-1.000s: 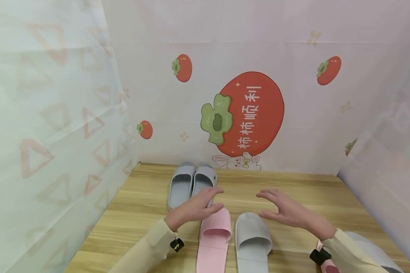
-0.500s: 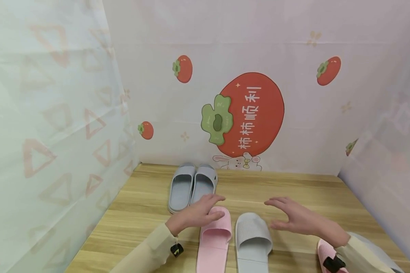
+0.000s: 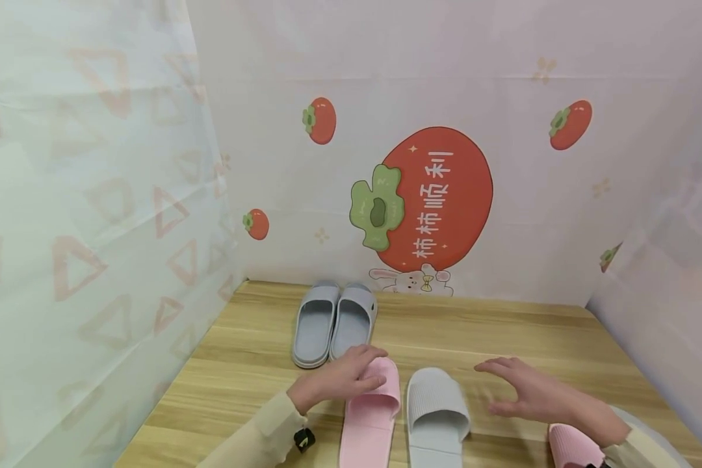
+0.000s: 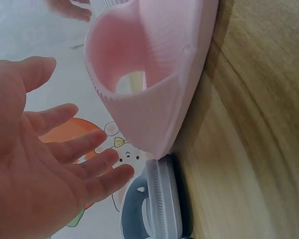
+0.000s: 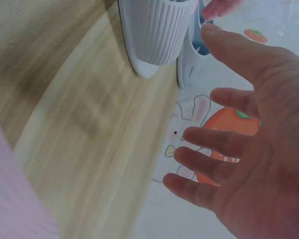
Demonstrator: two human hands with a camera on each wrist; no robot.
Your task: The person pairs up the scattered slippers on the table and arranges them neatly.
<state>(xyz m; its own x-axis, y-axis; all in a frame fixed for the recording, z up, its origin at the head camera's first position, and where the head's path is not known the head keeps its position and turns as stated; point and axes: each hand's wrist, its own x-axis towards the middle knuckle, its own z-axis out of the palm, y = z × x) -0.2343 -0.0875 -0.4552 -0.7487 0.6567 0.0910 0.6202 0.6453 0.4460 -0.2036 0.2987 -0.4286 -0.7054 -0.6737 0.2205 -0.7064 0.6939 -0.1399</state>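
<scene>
My left hand is over the toe end of a pink slipper, fingers spread with nothing in them. In the left wrist view that hand is beside the ribbed strap of the pink slipper, a gap between them. A light grey slipper lies right of the pink one. My right hand hovers to the right of the grey slipper, thumb and fingers apart and holding nothing. Below the right wrist, a second pink slipper shows partly at the bottom edge.
A pair of blue-grey slippers stands side by side at the back left of the wooden board. Part of another grey slipper lies behind the right sleeve. Printed cloth walls enclose the board's back and sides.
My right hand has moved right and nearer to me, away from the grey slipper. My left hand has come slightly nearer and lower over the pink slipper. The slippers stay in place.
</scene>
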